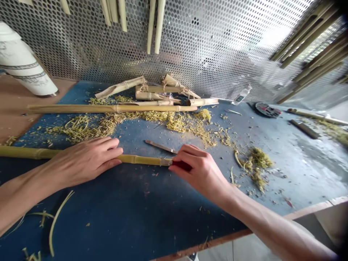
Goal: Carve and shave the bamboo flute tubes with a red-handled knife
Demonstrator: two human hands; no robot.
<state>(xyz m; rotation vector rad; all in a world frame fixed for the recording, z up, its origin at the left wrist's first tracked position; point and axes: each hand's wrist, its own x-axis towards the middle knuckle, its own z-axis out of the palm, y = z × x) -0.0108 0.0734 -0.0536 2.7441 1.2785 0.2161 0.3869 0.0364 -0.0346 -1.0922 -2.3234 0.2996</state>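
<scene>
A long green bamboo pole lies across the blue mat, running out of view at the left. My left hand rests over it with fingers curled round it. At its right end is a short greyish band. There my right hand pinches a dark red piece against the pole's end; the hand hides most of this piece. Just behind the pole, a thin metal blade lies flat, its right tip near my right fingers.
Behind are shavings, a split bamboo length and tied bamboo pieces. A perforated metal screen stands at the back. A white cylinder is at left; a small bottle and tape roll are at right.
</scene>
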